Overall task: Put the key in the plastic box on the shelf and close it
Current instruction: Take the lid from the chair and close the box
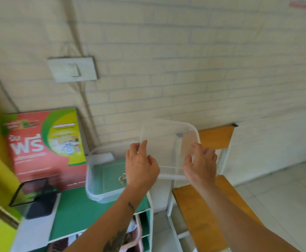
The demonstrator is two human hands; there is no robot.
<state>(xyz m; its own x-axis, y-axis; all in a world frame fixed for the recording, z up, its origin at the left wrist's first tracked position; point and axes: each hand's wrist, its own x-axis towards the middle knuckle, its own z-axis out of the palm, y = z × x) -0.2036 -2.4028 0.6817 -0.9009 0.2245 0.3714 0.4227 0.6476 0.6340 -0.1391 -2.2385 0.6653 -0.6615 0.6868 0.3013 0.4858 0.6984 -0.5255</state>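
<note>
**Lid held in the air, key in the open box**

Both hands hold the clear lid point(168, 148) up off the shelf, tilted toward the wall. The left hand point(141, 166) has its grip clamped on the lid's left edge, and the right hand point(200, 165) has its grip clamped on the lower right corner, fingers curled over the rim.

The plastic box point(94, 186) stands open on the green shelf top point(75, 211), at about 8 o'clock from the lid and partly behind the left wrist. The key point(122, 178), on a small ring, lies on the box floor, just beside the left hand at its 9 o'clock.

At 9 o'clock from the box a red and green carton point(44, 148) leans against the wall. A wooden chair point(203, 206) stands at 3 o'clock from the shelf.
</note>
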